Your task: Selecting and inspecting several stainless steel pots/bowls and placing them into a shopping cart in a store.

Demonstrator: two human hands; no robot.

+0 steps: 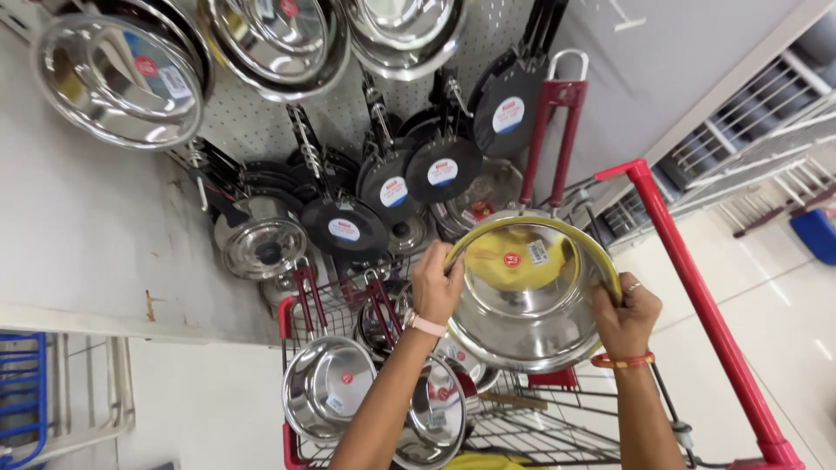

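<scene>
Bright, even overhead store light. Glare streaks the hanging steel pans (pixel 117 78) and glossy floor (pixel 784 322). Edges bend; shadows are faint.

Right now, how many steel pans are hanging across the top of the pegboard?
3: one at top left, one at top centre, one right of it, the last two cut by the frame edge. Others may hang above, out of view.

both hands (pixel 531 300) gripping steel pan (pixel 522 322), red cart (pixel 697 296)
</scene>
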